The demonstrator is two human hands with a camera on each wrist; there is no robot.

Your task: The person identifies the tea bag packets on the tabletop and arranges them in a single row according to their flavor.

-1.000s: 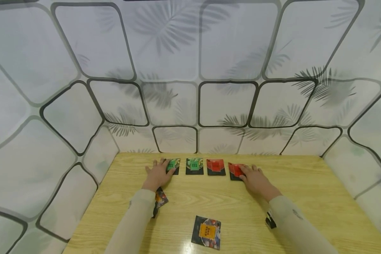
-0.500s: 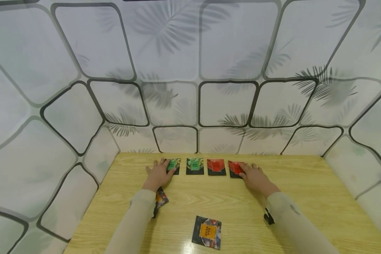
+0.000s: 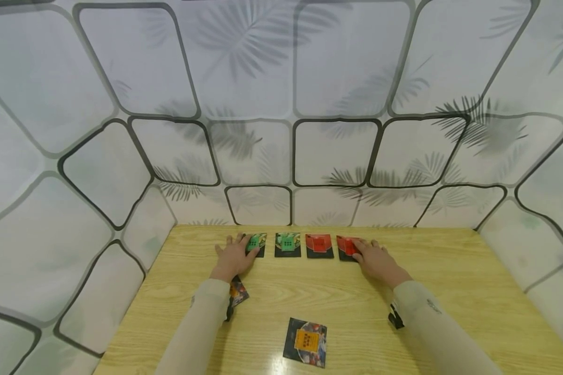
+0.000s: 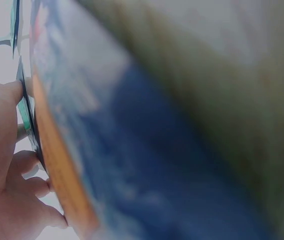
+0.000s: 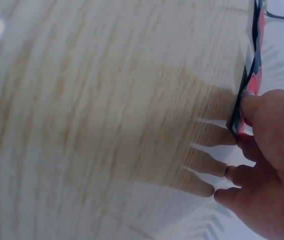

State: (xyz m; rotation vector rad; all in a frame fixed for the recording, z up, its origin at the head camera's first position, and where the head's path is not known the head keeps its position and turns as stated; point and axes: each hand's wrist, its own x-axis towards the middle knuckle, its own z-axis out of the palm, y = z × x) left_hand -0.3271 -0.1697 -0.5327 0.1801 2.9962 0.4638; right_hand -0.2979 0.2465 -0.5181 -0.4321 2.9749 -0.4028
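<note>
Four flat square packets lie in a row near the table's back edge. My left hand [image 3: 234, 259] rests with spread fingers on the leftmost green-labelled packet [image 3: 260, 246], partly covering it. Beside that lies another green-labelled packet [image 3: 288, 245], then a red-labelled packet [image 3: 319, 246]. At the row's right end my right hand [image 3: 379, 263] touches the second red packet [image 3: 345, 250], hiding its right side. In the right wrist view, thumb and fingertips [image 5: 249, 102] meet this packet's edge. The left wrist view shows the left hand [image 4: 1, 155] touching the green packet's edge [image 4: 25, 117].
An orange-labelled packet [image 3: 306, 342] lies at the table's front middle. Another orange-labelled packet [image 3: 238, 292] is partly hidden under the left forearm. A patterned wall [image 3: 338, 153] rises behind the wooden table [image 3: 281, 291]. Each wrist bears a black device [image 3: 395, 317].
The rightmost red packet has shifted slightly away from me and straightened, level with the row. My right hand moved a little forward with it. The left hand stays still.
</note>
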